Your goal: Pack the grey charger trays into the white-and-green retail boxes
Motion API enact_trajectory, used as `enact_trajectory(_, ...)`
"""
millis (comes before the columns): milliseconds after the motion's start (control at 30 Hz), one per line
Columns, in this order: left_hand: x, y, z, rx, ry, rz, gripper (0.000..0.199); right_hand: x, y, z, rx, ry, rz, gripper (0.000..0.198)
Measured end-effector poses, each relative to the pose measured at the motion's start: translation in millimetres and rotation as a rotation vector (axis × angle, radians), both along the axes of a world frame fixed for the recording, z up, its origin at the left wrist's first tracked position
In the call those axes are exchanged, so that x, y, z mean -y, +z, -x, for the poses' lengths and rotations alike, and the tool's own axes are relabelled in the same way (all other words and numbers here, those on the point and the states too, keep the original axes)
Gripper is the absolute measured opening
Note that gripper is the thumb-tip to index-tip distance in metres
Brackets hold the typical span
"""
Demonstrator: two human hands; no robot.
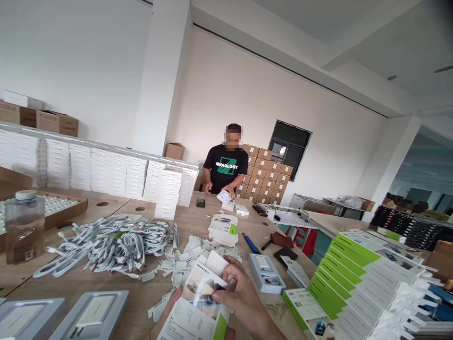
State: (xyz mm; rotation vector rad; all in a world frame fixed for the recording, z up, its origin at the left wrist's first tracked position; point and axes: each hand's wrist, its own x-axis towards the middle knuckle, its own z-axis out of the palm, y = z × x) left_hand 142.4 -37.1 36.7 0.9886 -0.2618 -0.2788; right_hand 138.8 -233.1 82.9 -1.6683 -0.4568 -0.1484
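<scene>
A white and green printed carton [193,307] is held tilted at the bottom centre, its white end flap raised. My left hand [171,304] grips it from behind and along the left edge, mostly hidden by the carton. My right hand [244,290] is closed on the upper right side, thumb on the printed face and fingers at the flap. Small white card pieces [187,255] lie scattered just beyond. Right of them sits a grey tray [267,274] with a white block and a coiled cable. Two more grey trays [102,314] with white blocks lie at the lower left.
Coiled white cables [130,245] are heaped at left centre, near a plastic bottle [24,231]. Stacked green and white cartons [357,278] rise at the right. White box stacks [116,172] line the back left. Across the table stands a person [226,165] holding white paper.
</scene>
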Motion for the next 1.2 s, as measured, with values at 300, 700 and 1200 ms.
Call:
enact_trajectory(300, -1, 4.3, 21, -0.272, -0.345, 0.244, 0.077, 25, -22, -1, -0.095, 0.013, 0.011, 0.081)
enact_trajectory(700, 13, 10.8, 21, -0.271, -0.222, 0.109, 0.059, 16, -41, 21, -0.283, 0.228, -0.125, 0.054)
enact_trajectory(1200, 14, 14.7, 11, 0.068, -0.037, -0.506, 0.04, 53, -36, 18, 0.01, -0.045, 0.361, 0.05)
